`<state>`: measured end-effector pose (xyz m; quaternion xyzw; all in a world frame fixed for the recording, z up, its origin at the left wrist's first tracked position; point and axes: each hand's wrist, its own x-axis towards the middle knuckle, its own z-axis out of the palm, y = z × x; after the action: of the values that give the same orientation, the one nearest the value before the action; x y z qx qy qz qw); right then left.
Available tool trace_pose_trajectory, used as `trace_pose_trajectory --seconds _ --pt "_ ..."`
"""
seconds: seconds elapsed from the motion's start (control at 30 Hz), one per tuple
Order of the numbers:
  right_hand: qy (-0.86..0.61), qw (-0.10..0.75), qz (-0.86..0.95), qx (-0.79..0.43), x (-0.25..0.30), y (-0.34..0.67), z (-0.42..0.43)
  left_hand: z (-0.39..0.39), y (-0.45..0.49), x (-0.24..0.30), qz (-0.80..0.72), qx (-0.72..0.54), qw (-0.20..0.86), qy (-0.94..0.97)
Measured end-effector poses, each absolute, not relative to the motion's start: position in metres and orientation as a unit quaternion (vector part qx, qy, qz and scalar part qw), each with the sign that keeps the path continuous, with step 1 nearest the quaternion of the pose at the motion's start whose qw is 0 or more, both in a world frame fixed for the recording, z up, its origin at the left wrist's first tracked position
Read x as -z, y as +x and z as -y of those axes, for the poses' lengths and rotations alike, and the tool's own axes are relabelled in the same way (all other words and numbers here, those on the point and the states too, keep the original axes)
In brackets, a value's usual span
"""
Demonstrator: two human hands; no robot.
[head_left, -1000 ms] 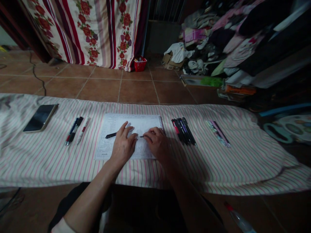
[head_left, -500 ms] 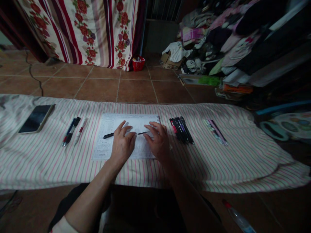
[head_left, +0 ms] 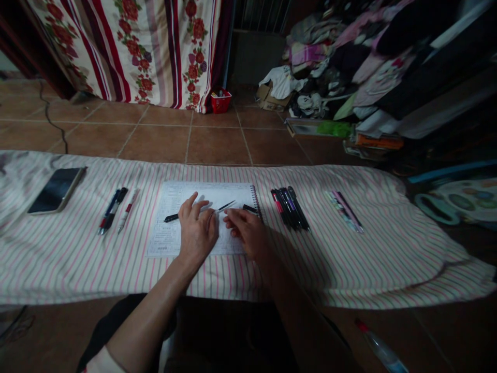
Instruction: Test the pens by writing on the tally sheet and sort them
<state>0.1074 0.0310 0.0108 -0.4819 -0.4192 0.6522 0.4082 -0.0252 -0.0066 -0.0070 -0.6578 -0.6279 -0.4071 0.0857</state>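
Note:
My left hand (head_left: pixel 198 223) rests over a spiral notebook (head_left: pixel 165 243), pinching a thin pen refill (head_left: pixel 226 205) between thumb and index finger. The refill's dark end points up and to the right. A black pen barrel (head_left: pixel 171 218) lies on the page and runs under the left hand. Just right of the refill, my right hand (head_left: pixel 246 230) has its fingers curled together; whether something small is between them is hidden. Behind its knuckles a short black pen part (head_left: pixel 250 209) lies on the notebook near the spiral.
A striped cloth (head_left: pixel 233 280) covers the table. Left of the notebook lie several pens (head_left: pixel 112 211) and a phone (head_left: pixel 56 190). To the right are a row of dark pens (head_left: pixel 291 209) and some pastel pens (head_left: pixel 345 211). A bottle (head_left: pixel 382 347) is on the floor.
My right hand has moved off the refill, slightly down and left, with its fingers drawn together. The refill now tilts upward, and the short black part beside the spiral has come into view.

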Motion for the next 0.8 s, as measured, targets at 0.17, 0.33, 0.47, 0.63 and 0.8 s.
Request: trace_pose_trajectory --seconds 0.17,0.33,0.47,0.63,0.8 --pt "-0.493 0.437 0.351 -0.665 -0.008 0.107 -0.034 0.009 -0.021 0.006 0.598 0.407 0.074 -0.687" --pt "-0.498 0.449 0.346 -0.656 -0.008 0.111 -0.036 0.009 -0.019 0.004 0.576 0.41 0.056 -0.705" --pt "-0.521 0.475 0.359 -0.612 -0.012 0.114 -0.035 0.008 -0.026 0.001 0.608 0.396 0.064 -0.685" --pt "-0.531 0.502 0.372 -0.572 -0.013 0.118 -0.036 0.004 -0.054 0.006 0.688 0.344 0.116 -0.628" --pt "-0.513 0.528 0.36 -0.573 -0.01 0.118 -0.04 0.002 -0.07 0.016 0.711 0.296 0.093 -0.631"
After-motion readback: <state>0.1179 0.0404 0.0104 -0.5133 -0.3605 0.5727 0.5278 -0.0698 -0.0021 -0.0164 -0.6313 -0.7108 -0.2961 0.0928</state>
